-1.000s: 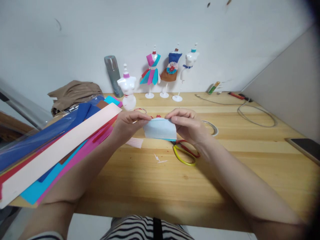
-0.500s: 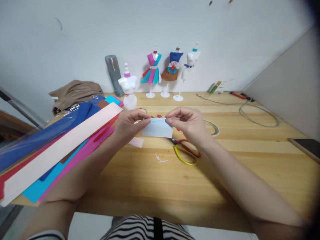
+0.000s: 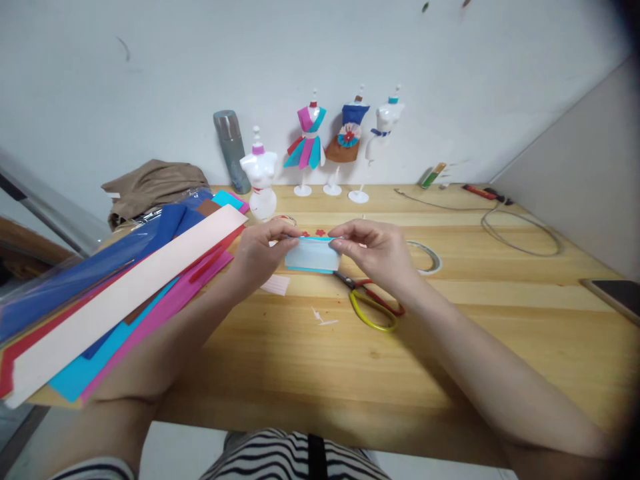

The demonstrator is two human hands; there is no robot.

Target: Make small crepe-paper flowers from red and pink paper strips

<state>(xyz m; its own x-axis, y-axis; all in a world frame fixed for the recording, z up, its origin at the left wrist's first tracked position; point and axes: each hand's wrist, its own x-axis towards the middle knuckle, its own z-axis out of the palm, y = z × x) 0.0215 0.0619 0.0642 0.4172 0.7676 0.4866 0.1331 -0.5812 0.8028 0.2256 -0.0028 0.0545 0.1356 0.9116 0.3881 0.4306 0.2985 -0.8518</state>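
Observation:
Between my two hands, held above the table, is a small pale-blue piece of fabric or paper (image 3: 313, 257) with brighter blue along its top and bottom edges. My left hand (image 3: 267, 247) pinches its upper left corner between thumb and fingers. At the upper right corner, my right hand (image 3: 377, 248) pinches it the same way. Small red flower cut-outs (image 3: 321, 233) lie just behind it. Scissors (image 3: 373, 307) with red and yellow handles rest below my right hand. A pale pink pleated strip (image 3: 276, 285) lies near my left hand.
Coloured sheets (image 3: 135, 293) overlap the left side of the table (image 3: 310, 373). A bare mini mannequin (image 3: 260, 173), several partly dressed ones (image 3: 306, 140) and a flask (image 3: 231, 150) stand at the back. A tape roll (image 3: 434, 259), cable (image 3: 520, 247) and phone (image 3: 613, 293) lie right.
The piece in my hands has shifted in tilt, and brighter blue now shows along its top and bottom edges. Both hands keep their pinch.

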